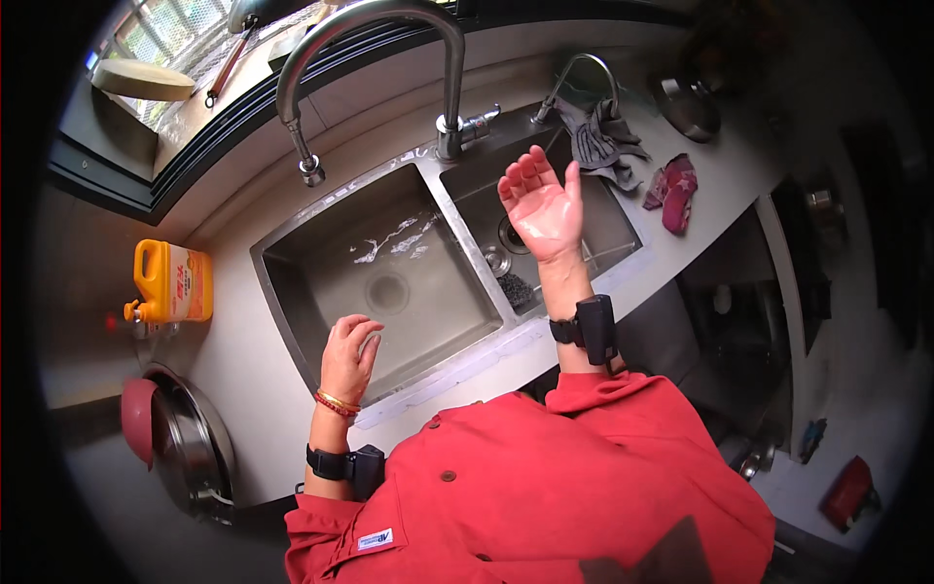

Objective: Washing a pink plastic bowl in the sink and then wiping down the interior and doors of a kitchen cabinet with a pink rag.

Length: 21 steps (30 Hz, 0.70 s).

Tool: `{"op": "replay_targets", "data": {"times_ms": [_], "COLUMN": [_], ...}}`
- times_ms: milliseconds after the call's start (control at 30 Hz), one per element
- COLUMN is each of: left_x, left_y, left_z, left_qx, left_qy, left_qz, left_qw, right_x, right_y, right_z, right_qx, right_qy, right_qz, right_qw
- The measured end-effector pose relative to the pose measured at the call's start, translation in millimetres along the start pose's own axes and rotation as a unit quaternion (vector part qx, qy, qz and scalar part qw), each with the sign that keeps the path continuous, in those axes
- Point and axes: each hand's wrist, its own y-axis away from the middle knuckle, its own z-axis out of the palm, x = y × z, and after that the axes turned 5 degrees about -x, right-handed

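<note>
My right hand is raised palm up over the smaller basin of a stainless steel double sink. Its fingers are loosely curled, the palm shines as if wet, and nothing lies in it. Above the near left corner of the larger basin hovers my left hand, fingers bent and holding nothing. Water with streaks of foam stands in that basin. A tall gooseneck faucet arches from the sink's back rim, its spout over the larger basin. A dark scouring pad and a metal drain strainer are in the smaller basin.
A yellow detergent jug stands on the left counter, with metal pans nearer me. Right of the sink lie a striped grey cloth and a reddish cloth. A small curved tap rises behind, near a metal lid.
</note>
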Motion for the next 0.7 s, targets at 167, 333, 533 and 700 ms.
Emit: {"op": "replay_targets", "data": {"times_ms": [167,333,533,700], "left_x": [-2.0,-31.9,-85.8,-80.7], "left_y": [4.3,24.9,52.3,43.4], "left_z": [-4.2,7.8,25.5,43.2], "left_qx": [-0.016,-0.041,-0.126,-0.158], "left_qy": [0.013,0.003,-0.061,-0.104], "left_qz": [0.022,0.034,-0.042,-0.035], "left_qw": [1.000,0.999,0.989,0.981], "right_x": [8.4,6.8,-42.3,-106.7], "right_y": [21.1,45.6,129.9,209.2], "right_z": [37.7,-28.7,-59.9,-95.0], "right_qx": [-0.044,0.020,0.165,0.307], "right_qy": [0.175,0.857,0.657,0.621], "right_qz": [0.045,-0.091,0.039,0.019], "right_qw": [0.983,0.507,0.735,0.721]}}
